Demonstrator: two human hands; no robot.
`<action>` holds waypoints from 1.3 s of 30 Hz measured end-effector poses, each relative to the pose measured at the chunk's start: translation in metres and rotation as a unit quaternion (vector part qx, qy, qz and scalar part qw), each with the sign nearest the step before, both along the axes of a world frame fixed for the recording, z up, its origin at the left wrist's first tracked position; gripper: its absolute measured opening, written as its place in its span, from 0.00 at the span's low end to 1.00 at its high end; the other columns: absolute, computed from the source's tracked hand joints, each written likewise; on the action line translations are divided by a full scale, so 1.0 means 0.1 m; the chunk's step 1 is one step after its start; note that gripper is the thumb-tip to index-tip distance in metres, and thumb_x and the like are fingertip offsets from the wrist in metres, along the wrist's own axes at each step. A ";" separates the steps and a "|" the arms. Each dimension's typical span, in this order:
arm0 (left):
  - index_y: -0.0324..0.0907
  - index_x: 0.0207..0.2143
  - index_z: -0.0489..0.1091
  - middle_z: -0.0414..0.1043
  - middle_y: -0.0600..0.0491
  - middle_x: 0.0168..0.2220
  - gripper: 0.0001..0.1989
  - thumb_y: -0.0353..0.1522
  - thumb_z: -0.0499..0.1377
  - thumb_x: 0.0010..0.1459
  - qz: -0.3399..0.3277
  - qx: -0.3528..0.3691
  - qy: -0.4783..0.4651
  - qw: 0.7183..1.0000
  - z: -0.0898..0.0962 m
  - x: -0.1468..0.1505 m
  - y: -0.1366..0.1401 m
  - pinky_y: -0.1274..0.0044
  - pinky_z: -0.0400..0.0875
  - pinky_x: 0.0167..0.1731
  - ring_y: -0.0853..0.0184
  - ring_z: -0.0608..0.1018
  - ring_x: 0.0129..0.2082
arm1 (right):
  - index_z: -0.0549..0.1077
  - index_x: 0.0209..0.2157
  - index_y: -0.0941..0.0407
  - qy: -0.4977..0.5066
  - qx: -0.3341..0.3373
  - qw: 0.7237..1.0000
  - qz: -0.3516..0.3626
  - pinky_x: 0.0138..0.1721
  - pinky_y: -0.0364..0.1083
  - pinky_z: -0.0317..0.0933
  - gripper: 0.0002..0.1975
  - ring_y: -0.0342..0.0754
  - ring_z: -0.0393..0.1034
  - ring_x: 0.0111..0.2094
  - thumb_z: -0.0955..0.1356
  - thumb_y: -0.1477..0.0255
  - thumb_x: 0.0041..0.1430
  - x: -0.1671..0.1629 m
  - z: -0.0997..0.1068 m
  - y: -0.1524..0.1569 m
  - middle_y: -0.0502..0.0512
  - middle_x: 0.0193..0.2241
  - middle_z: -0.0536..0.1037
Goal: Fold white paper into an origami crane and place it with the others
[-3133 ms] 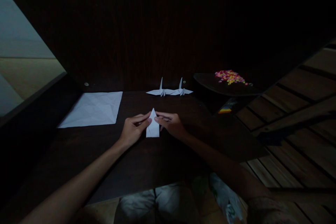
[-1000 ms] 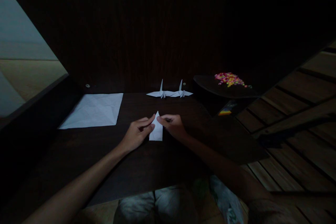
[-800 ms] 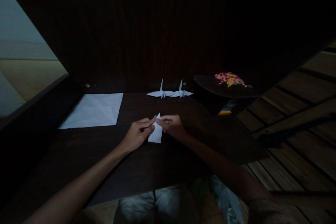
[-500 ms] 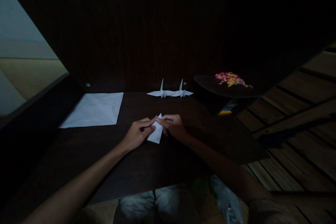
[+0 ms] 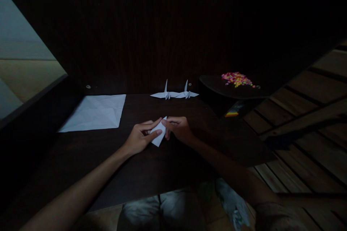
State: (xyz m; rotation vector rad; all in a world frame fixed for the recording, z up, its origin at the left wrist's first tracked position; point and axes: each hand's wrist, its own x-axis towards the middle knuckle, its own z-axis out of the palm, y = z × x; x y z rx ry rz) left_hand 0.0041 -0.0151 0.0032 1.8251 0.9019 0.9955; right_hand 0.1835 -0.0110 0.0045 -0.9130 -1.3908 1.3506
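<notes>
A small folded piece of white paper (image 5: 158, 140), pointed at its top, is held just over the dark table by both of my hands. My left hand (image 5: 138, 137) grips it from the left, the thumb lying across its face. From the right, my right hand (image 5: 179, 129) pinches it near the upper tip with thumb and fingers. Some fingertips are hidden behind the paper. Beyond my hands, two white origami cranes (image 5: 176, 95) stand side by side against the back panel, their wings touching or overlapping.
A creased sheet of white paper (image 5: 94, 112) lies at the left of the dark table (image 5: 130, 184). To the right, a rounded shelf (image 5: 214, 86) carries a heap of small colourful pieces (image 5: 237, 79). A slatted wooden surface (image 5: 306, 151) shows at far right.
The folded paper has tilted, its lower end swinging slightly left, and my left thumb lies further across it. The cranes and the sheet keep their places.
</notes>
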 end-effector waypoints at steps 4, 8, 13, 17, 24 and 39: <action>0.38 0.52 0.70 0.63 0.55 0.27 0.22 0.38 0.59 0.58 -0.021 0.025 0.007 0.999 0.02 -0.01 -0.01 0.80 0.59 0.24 0.71 0.65 0.26 | 0.74 0.22 0.59 0.004 0.010 1.000 -0.007 0.14 0.38 0.60 0.15 0.40 0.65 0.12 0.72 0.61 0.49 0.00 -0.01 0.00 0.47 0.13 0.72; 0.38 0.53 0.70 0.65 0.53 0.29 0.21 0.37 0.58 0.59 -0.033 0.041 0.015 0.998 0.03 0.00 -0.02 0.79 0.61 0.27 0.70 0.67 0.28 | 0.74 0.21 0.60 0.000 0.012 1.000 -0.012 0.14 0.39 0.60 0.15 0.40 0.65 0.12 0.72 0.62 0.48 0.00 -0.01 -0.01 0.47 0.12 0.72; 0.38 0.53 0.69 0.65 0.53 0.29 0.21 0.37 0.57 0.59 -0.031 0.040 0.012 0.999 0.02 0.01 -0.02 0.79 0.61 0.27 0.70 0.67 0.28 | 0.73 0.20 0.59 -0.002 0.008 1.000 -0.029 0.13 0.39 0.58 0.16 0.40 0.64 0.11 0.73 0.61 0.46 -0.01 0.01 -0.02 0.47 0.11 0.71; 0.38 0.53 0.70 0.64 0.54 0.27 0.22 0.38 0.58 0.58 -0.005 0.029 0.011 1.000 0.00 0.01 -0.02 0.80 0.59 0.24 0.70 0.65 0.26 | 0.73 0.20 0.59 -0.007 -0.004 0.999 -0.042 0.13 0.39 0.59 0.16 0.40 0.64 0.11 0.72 0.60 0.47 -0.03 0.01 -0.02 0.48 0.12 0.72; 0.39 0.52 0.71 0.65 0.54 0.26 0.23 0.39 0.61 0.55 0.022 -0.013 -0.010 1.000 0.01 0.01 -0.01 0.81 0.57 0.22 0.71 0.63 0.24 | 0.73 0.26 0.60 0.011 -0.020 0.999 -0.033 0.14 0.39 0.61 0.18 0.41 0.65 0.12 0.70 0.58 0.51 0.00 0.02 0.02 0.48 0.12 0.72; 0.41 0.62 0.56 0.72 0.47 0.46 0.37 0.36 0.64 0.50 -0.004 -0.142 -0.120 0.983 -0.06 0.07 -0.01 0.74 0.71 0.36 0.68 0.75 0.34 | 0.68 0.19 0.57 0.001 0.011 0.982 -0.188 0.12 0.38 0.57 0.12 0.39 0.61 0.10 0.69 0.66 0.50 -0.01 0.06 0.03 0.46 0.09 0.68</action>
